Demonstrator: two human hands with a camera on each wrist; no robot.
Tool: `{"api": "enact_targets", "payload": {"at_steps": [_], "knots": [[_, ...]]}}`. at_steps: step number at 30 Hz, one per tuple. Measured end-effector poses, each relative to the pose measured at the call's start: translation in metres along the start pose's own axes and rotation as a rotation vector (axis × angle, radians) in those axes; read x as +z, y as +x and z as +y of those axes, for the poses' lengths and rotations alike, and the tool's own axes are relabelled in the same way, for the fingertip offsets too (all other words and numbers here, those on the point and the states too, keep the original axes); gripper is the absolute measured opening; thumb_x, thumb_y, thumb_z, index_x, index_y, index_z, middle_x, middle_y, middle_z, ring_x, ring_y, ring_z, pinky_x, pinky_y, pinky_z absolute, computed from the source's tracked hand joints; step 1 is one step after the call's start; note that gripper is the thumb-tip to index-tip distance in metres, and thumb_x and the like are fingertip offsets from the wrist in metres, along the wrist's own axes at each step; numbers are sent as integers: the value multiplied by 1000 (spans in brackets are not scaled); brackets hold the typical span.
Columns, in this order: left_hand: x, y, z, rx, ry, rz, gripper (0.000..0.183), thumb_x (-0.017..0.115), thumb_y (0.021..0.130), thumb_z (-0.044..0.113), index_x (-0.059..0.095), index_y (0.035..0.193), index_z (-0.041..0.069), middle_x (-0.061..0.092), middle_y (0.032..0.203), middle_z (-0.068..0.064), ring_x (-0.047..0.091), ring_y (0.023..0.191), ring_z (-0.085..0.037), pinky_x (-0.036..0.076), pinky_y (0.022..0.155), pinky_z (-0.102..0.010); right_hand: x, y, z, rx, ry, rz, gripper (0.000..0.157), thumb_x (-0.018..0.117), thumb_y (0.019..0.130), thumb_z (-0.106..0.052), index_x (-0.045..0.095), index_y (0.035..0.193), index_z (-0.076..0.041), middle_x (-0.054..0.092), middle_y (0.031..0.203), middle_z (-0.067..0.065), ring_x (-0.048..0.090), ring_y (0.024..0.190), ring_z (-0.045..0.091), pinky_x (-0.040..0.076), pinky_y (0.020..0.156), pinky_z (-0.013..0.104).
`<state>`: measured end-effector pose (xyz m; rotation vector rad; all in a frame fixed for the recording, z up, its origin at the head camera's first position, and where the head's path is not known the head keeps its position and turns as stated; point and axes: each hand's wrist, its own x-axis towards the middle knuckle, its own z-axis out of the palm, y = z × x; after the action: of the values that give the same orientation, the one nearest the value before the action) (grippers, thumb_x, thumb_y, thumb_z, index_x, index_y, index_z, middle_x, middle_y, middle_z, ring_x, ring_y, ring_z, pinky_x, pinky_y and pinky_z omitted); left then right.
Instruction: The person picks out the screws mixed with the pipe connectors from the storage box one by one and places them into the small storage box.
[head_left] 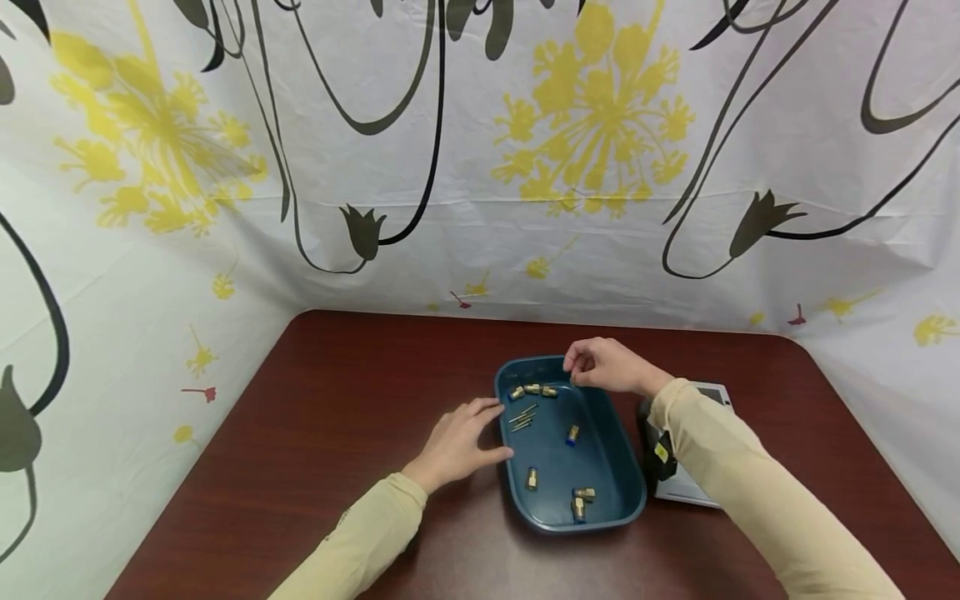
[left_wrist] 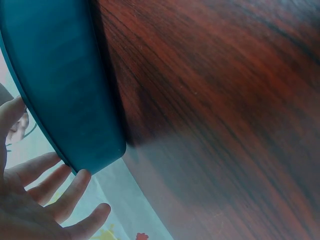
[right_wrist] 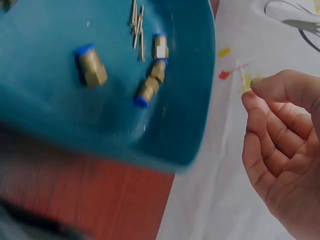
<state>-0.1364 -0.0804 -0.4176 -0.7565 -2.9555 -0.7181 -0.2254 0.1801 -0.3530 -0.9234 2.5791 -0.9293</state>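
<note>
A blue tray (head_left: pixel 551 521) holds several brass push-in fittings with blue collars and a small cluster of screws (head_left: pixel 522 417). Three fittings (head_left: pixel 532 389) lie together in its far left corner; a single fitting (head_left: pixel 572 435) lies mid-tray. My left hand (head_left: pixel 461 442) is at the tray's left side, fingers extended, fingertips right at the rim in the left wrist view. Over the far right corner hovers my right hand (head_left: pixel 611 364), its fingers curled. In the right wrist view the thumb tip of the right hand (right_wrist: pixel 282 120) meets the index fingertip, with nothing visible between them.
Close to the tray's right side, partly under my right forearm, are a silver-grey device (head_left: pixel 686 487) and a black object (head_left: pixel 660 454). The dark wooden table (head_left: pixel 360 392) ends against a patterned cloth (head_left: pixel 465 183) at the back and sides.
</note>
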Motion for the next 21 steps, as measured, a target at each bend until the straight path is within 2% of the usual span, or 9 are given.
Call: {"api": "enact_targets", "payload": {"at_steps": [10, 14, 21], "knots": [[0, 0, -1, 6, 3, 4, 65, 62, 77, 47, 47, 128, 11, 43, 129, -4, 43, 111, -22, 37, 86, -44, 36, 21, -4, -25, 17, -47, 7, 58, 81, -3, 59, 87, -4, 57, 78, 1, 55, 71, 13, 46, 63, 28], [0, 0, -1, 8, 8, 6, 64, 62, 77, 47, 47, 128, 11, 43, 129, -3, 43, 111, -22, 37, 86, -43, 48, 27, -2, -9, 20, -59, 10, 59, 80, -4, 59, 90, -1, 58, 80, 3, 55, 73, 12, 46, 65, 28], [0, 0, -1, 18, 5, 9, 64, 61, 78, 46, 47, 128, 10, 42, 129, -4, 44, 111, -22, 37, 86, -44, 66, 33, 2, 19, 15, -64, 12, 59, 79, -1, 60, 90, 0, 56, 76, -2, 52, 67, 12, 44, 62, 28]]}}
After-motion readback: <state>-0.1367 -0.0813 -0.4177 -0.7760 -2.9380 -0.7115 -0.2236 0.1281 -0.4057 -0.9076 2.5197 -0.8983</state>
